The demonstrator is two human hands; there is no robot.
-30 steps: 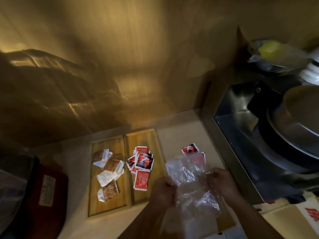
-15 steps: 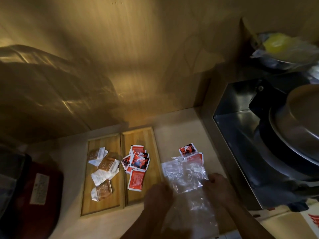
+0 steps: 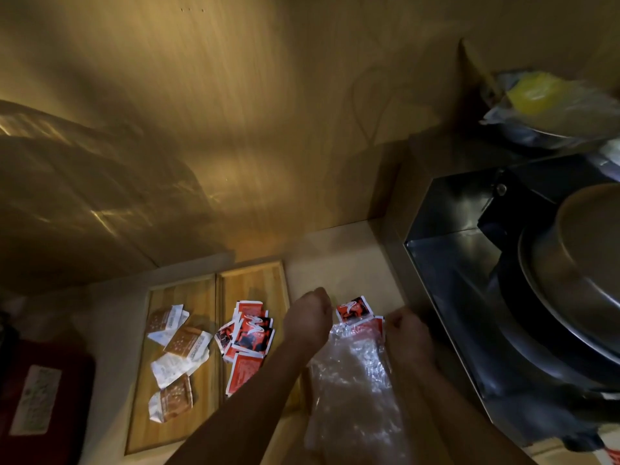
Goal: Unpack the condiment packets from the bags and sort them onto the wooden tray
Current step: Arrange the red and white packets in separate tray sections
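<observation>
The left hand (image 3: 310, 318) is curled loosely into a fist at the far left corner of the clear plastic bag (image 3: 352, 380); whether its fingers have pinched the bag's edge I cannot tell, as they are turned away from view. The right hand (image 3: 407, 333) is closed on the bag's far right corner, gripping the plastic. The bag lies crumpled on the pale worktop (image 3: 339, 263) between the two forearms, its mouth pointing away from the person.

Between the two hands, at the bag's mouth, one red packet (image 3: 354, 308) lies out on the worktop, and another red packet (image 3: 370, 330) shows through the plastic just beside the right hand.

Just left of the left hand sits the wooden tray (image 3: 201, 431), split into two long compartments. The compartment nearer the hand holds a loose heap of red packets (image 3: 248, 335), overlapping one another, the left forearm crossing over its near corner. The farther compartment holds the brown-and-white packets (image 3: 179, 347), scattered in a rough line.

Well beyond the tray to the left is a dark red container (image 3: 43, 394) with a pale label. To the right of the right hand is a steel sink (image 3: 446, 263) with a large metal pan (image 3: 583, 263) in it.
</observation>
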